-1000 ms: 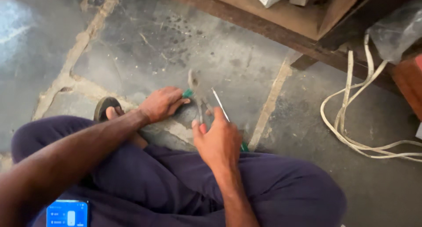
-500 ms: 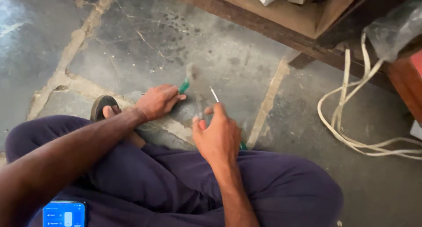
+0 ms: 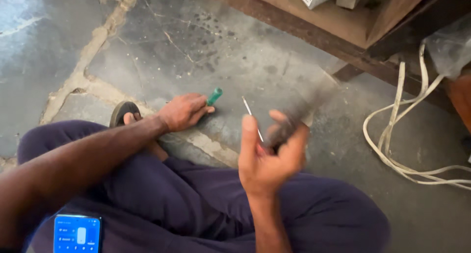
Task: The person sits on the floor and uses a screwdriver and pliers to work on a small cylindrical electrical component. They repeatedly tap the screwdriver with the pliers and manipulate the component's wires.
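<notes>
Lower left corner: a phone point(image 3: 77, 235) with a lit blue screen lies on the lap, touching the dark purple trousers point(image 3: 162, 194).
Left edge, upper: open grey stone floor point(image 3: 44, 42), crossed by a pale mortar seam running diagonally up to the top edge; plenty of free room here.
Left of centre: a sandal point(image 3: 121, 113) peeks out under the left forearm, right at the trouser hem.
Left hand point(image 3: 182, 111): down on the floor, fingers curled tight around a green-handled tool point(image 3: 214, 95); only the green end shows, poking out toward the upper right.
Centre: the bare floor patch between the two hands is open, with a second seam running under it.
Right hand point(image 3: 267, 157): raised above the lap, fingers closed around a thin metal rod point(image 3: 252, 117) and a blurred dark object point(image 3: 299, 115) slanting up to the right; what that dark thing is I cannot tell.
Top right: the wooden shelf edge point(image 3: 314, 30) cuts diagonally across, closing off room above.
Right edge: a white flat cable point(image 3: 392, 145) loops over the floor, well apart from the hands.
</notes>
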